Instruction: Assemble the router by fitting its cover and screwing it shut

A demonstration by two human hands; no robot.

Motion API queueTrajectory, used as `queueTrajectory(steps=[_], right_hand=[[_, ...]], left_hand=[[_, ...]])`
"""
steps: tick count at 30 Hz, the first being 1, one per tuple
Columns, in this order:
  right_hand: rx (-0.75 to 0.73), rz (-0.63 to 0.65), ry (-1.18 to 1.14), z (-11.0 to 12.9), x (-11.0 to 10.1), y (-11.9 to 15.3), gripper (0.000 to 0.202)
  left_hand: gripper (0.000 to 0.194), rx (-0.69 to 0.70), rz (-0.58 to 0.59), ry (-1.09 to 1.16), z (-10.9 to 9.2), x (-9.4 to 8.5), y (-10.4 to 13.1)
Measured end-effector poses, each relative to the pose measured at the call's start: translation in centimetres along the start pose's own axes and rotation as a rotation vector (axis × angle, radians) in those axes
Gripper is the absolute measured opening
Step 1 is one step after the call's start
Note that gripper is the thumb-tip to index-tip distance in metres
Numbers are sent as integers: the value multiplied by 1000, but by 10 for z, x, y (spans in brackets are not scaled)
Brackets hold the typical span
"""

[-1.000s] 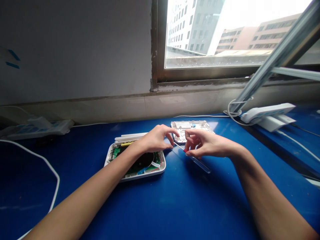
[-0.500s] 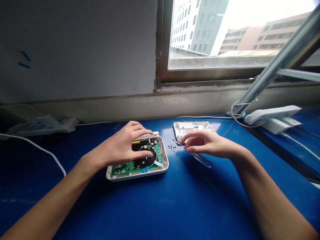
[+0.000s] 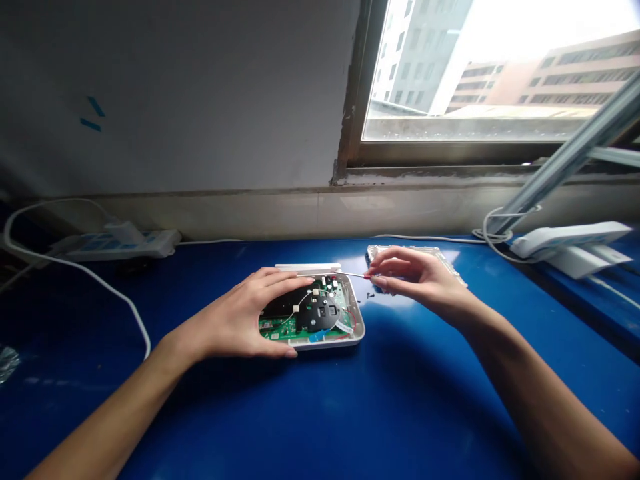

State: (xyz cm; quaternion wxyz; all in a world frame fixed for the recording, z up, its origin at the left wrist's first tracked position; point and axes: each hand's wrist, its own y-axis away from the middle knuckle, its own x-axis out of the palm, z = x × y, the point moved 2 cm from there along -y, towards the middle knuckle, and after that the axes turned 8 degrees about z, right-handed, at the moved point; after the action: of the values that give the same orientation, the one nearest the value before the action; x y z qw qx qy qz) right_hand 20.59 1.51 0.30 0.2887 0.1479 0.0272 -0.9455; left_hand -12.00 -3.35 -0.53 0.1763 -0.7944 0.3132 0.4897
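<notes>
- Fingers point(image 3: 285, 285) of my left hand point(image 3: 230, 325) spread wide across the open white casing point(image 3: 359, 333), holding its left end, thumb along the near edge.
- It lies flat on the blue tabletop point(image 3: 310, 420), baring a green circuit board point(image 3: 285, 331), a black disc point(image 3: 319, 320) and thin white wire point(image 3: 305, 299).
- My right hand point(image 3: 420, 275) pinches a screwdriver point(image 3: 354, 274) at its red collar, wrist bent, shaft pointing left along the casing's far edge; I can't tell whether its tip touches.

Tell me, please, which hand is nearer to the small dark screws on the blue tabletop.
Right. The right hand is close beside the small dark screws, mostly to their right; the left hand is farther left, around the left part of the open white plastic device.
</notes>
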Motion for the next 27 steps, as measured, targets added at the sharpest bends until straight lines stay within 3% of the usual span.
queueTrajectory(steps=[6, 11, 19, 27], right_hand=[[9, 57, 68, 8, 11, -1, 40], [39, 115, 277, 12, 1, 6, 38], [228, 294, 384, 33, -10, 18, 37], [325, 322, 598, 54, 14, 10, 26]], left_hand=[[106, 27, -58, 17, 7, 9, 5], [104, 7, -53, -69, 5, 17, 6], [97, -15, -63, -60, 5, 18, 5], [96, -17, -73, -70, 10, 23, 6]])
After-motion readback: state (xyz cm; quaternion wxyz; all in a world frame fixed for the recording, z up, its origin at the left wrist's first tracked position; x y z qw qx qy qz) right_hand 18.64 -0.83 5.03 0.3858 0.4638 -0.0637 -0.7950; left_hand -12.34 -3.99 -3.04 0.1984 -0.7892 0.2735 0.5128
